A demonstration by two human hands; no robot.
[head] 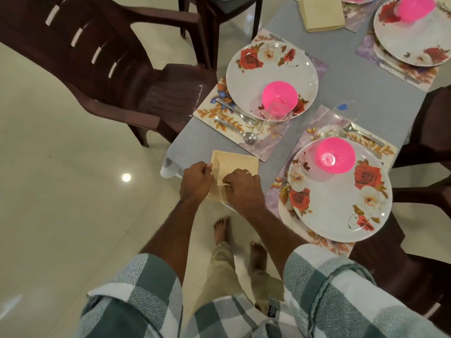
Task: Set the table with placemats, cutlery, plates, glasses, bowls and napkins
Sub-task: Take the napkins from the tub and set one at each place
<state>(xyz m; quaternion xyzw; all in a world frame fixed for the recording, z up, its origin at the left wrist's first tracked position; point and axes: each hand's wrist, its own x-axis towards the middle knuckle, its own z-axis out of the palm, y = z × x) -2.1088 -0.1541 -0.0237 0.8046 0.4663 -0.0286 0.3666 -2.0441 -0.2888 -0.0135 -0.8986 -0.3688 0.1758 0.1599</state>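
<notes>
On the pale tiled floor (61, 167) stands a dark brown plastic armchair (102, 69), drawn up to a table under a grey tablecloth (346, 76). Across that cloth lie floral placemats; the one nearest the chair (214, 113) carries a white rose-patterned plate (272, 76) with a pink bowl (280, 97) on it, a clear glass (277, 113) just beside the bowl, and a fork (240, 114) and spoon (235, 130) lying side by side on the mat's bare end. A second placemat (278, 191) at the near edge holds another rose plate (339, 198) with its own pink bowl (334, 154); a second glass (346, 113) stands just beyond it. Farther off, a folded beige napkin (322, 13) lies near a third plate (412, 37).

At the table's near corner lies the cream napkin (234, 164), partly overhanging the edge. The left hand (196, 179) pinches its left edge with curled fingers; the right hand (244, 189) grips a fold near the middle, fingers curled over the cloth. Checked sleeves (146, 289) cover both upper arms.
</notes>
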